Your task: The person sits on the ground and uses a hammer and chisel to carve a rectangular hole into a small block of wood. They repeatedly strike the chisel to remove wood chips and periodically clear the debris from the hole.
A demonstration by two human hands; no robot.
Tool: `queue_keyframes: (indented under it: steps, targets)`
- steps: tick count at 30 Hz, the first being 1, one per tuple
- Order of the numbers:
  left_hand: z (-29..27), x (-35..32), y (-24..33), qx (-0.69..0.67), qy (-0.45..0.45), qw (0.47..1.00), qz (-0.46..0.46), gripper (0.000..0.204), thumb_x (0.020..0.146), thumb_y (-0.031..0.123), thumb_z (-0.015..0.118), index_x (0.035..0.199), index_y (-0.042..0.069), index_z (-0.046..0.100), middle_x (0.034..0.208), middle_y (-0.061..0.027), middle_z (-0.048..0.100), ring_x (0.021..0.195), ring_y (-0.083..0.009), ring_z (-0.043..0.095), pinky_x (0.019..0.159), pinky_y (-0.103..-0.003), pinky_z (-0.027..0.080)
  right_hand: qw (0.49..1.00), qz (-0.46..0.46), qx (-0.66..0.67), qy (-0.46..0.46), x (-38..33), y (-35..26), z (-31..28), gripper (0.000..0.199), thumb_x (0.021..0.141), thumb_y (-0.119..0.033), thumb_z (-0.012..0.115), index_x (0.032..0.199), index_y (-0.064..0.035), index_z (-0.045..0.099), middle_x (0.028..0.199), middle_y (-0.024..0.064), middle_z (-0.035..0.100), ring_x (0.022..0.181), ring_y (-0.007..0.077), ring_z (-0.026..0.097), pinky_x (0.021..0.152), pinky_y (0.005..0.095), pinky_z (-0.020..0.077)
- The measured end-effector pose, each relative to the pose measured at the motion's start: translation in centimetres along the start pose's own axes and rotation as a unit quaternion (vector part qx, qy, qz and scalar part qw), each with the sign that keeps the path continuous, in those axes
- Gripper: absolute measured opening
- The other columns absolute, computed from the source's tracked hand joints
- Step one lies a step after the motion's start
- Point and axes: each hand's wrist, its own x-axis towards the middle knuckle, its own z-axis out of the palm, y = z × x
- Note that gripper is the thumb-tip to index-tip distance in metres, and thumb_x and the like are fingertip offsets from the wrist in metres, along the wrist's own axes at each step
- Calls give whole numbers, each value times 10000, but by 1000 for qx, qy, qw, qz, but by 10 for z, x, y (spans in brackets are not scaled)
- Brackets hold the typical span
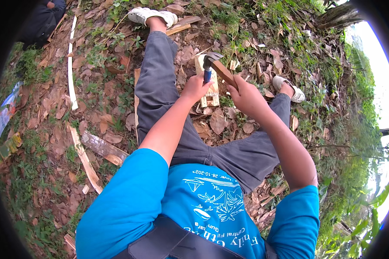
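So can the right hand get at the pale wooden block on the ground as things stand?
Probably not freely: the right hand is closed around a brown wooden piece held against the hammer gripped by the left hand. The pale block lies just below, nothing covering it, so it looks near enough once that hand lets go.

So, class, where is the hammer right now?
In the head view the hammer sits upper centre, its blue handle in the left hand, its head over a pale wood block on the leafy ground between the legs.
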Motion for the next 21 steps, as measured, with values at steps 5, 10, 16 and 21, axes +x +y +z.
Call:
queue_keyframes:
  steps: [5, 10, 16, 21]
  targets:
    - [-2, 1, -2, -29, 16, 999, 5, 326, 913, 304, 748, 1060, 42, 621, 877, -218, 708, 862, -431, 697, 738, -511, 534, 980, -75, 138, 126, -9, -73, -45, 253, 1023, -196, 610, 1209, -24, 611, 760, 127, 646, 631, 168, 592, 609, 351, 468]
    - [0, 2, -1, -2, 17, 1000, 26, 321, 920, 304, 734, 1070, 46, 617, 877, -234, 704, 875, -455, 683, 749, -522, 533, 989, -62, 65, 118, -3, -23, 17, 322, 1026, -235, 582, 1263, -21, 545, 906, 249, 699, 829, 402, 716, 725, 449, 537]
    - [-3, -5, -5, -2, 10, 1000, 0, 311, 927, 307, 722, 1063, 55, 601, 909, -234, 704, 904, -448, 683, 768, -526, 530, 986, -42, 135, 86, -4, -65, -23, 331, 994, -239, 633, 1245, -24, 609, 855, 209, 703, 737, 370, 689, 680, 430, 512]
    - [1, -3, 6, -5, 4, 1000, 6, 318, 925, 310, 723, 1059, 49, 602, 914, -234, 706, 906, -444, 685, 767, -526, 533, 986, -48, 72, 140, -10, -32, 13, 242, 1007, -208, 605, 1154, -18, 573, 873, 260, 694, 827, 470, 681, 700, 498, 510]
